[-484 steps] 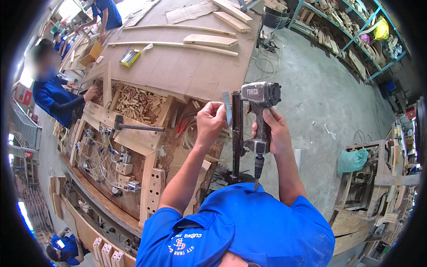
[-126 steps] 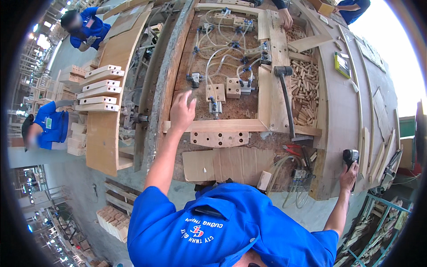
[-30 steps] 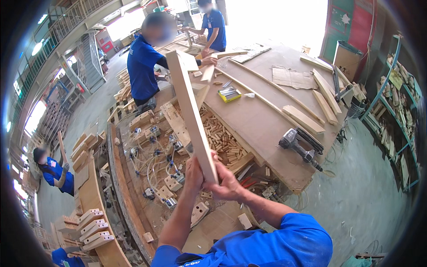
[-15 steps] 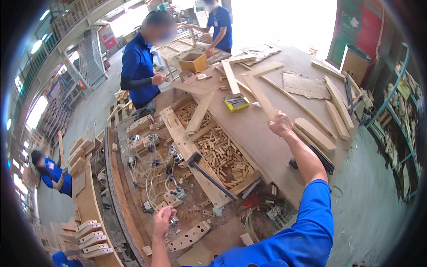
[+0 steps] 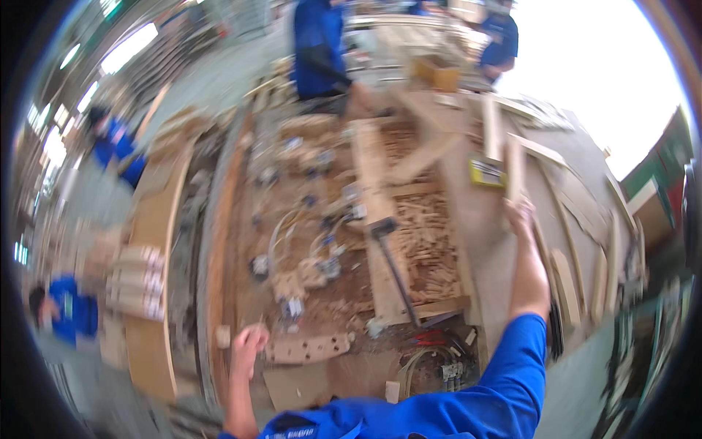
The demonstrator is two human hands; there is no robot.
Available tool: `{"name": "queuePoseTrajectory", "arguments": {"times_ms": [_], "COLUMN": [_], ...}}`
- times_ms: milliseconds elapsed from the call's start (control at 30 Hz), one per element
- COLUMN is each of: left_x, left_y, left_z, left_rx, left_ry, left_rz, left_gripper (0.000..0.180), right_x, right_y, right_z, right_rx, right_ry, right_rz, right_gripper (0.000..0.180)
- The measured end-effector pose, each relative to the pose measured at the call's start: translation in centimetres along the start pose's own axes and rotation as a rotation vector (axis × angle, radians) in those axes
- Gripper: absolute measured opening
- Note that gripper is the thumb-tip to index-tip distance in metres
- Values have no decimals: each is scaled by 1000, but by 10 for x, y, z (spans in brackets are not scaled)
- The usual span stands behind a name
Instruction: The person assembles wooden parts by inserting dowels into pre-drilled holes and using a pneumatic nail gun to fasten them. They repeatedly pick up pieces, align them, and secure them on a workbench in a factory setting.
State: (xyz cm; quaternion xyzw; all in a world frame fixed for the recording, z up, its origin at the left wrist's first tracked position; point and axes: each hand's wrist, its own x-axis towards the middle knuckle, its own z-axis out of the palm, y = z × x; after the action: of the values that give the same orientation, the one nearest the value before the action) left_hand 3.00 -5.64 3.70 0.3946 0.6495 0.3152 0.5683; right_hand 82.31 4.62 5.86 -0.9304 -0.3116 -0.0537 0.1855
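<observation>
My right hand (image 5: 520,214), arm stretched out over the right-hand table, is closed round the near end of a pale wooden board (image 5: 515,168). My left hand (image 5: 250,344) is curled above the near left of the workbench, with nothing visible in it. Close by it lies a wooden piece with drilled holes (image 5: 307,349). A hammer (image 5: 397,272) with a dark head rests across a long plank (image 5: 371,186) in the middle. Right of the plank, a bin holds a heap of short wooden dowels (image 5: 430,245). Motion blurs much of the picture.
Hoses and clamp fittings (image 5: 311,241) cover the bench's left part. A yellow box (image 5: 486,174) stands near the held board. Loose wooden strips (image 5: 564,285) lie on the right. Co-workers stand beyond the bench (image 5: 319,51) and at the left. Stacked wooden parts (image 5: 139,282) sit at left.
The whole view has swung, so the bench now appears straighter and further right. My right hand still holds the board, which now points more straight away from me. My left hand is more tightly curled.
</observation>
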Motion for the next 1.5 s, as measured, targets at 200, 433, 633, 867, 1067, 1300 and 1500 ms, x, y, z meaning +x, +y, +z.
{"name": "queuePoseTrajectory", "arguments": {"times_ms": [200, 433, 633, 867, 1067, 1300, 1500], "left_x": [-1, -67, -31, 49, 54, -20, -79], "left_y": [-1, 10, 53, 93, 112, 94, 70], "left_z": [5, -126, -325, -410, -385, -331, -144], "left_rx": [43, 590, 1233, 1471, 1719, 1610, 1405], "left_ry": [-91, 379, 842, 551, 500, 283, -73], "left_rz": [187, 393, 377, 591, 503, 997, 1262], "left_gripper": [35, 25, 50, 51, 78, 81, 85], "right_x": [-62, -221, -351, -463, -498, -452, -323], "right_y": [62, 22, -22, -59, -25, -14, -49], "right_z": [-56, -67, -88, -126, -150, -124, -28], "right_rx": [175, 553, 677, 568, 423, 470, 251], "right_ry": [146, -183, -468, -614, -539, -522, -419], "right_rz": [-324, -215, -363, -386, -133, -163, -334], "right_gripper": [72, 50, 40, 31, 36, 38, 41]}}
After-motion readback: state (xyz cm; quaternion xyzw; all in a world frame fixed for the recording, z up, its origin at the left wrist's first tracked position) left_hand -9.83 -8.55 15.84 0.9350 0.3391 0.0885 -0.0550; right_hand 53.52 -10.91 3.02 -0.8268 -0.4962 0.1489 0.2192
